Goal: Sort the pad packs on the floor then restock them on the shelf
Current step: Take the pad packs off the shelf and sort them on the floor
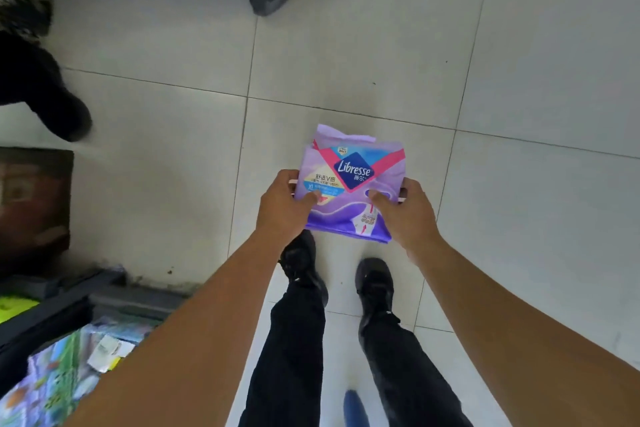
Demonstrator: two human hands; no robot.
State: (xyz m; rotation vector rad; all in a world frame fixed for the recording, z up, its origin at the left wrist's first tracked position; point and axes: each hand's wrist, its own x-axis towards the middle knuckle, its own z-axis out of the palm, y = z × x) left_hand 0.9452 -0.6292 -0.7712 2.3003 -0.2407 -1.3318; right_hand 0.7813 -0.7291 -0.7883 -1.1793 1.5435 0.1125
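A purple pad pack [349,180] with a blue Libresse logo and pink stripes is held in the air above the white tiled floor, in front of my feet. More purple packaging shows behind its top edge, so it may be a stack. My left hand [285,206] grips its left side, thumb on the front. My right hand [403,210] grips its right side in the same way. Both arms reach forward from the bottom of the view.
A shelf [59,319] with colourful packs stands at the lower left. A brown box [33,204] sits on the floor at the left. Dark clothing and another person's dark shoe [69,118] are at the upper left. My black shoes [374,284] stand on the tiles.
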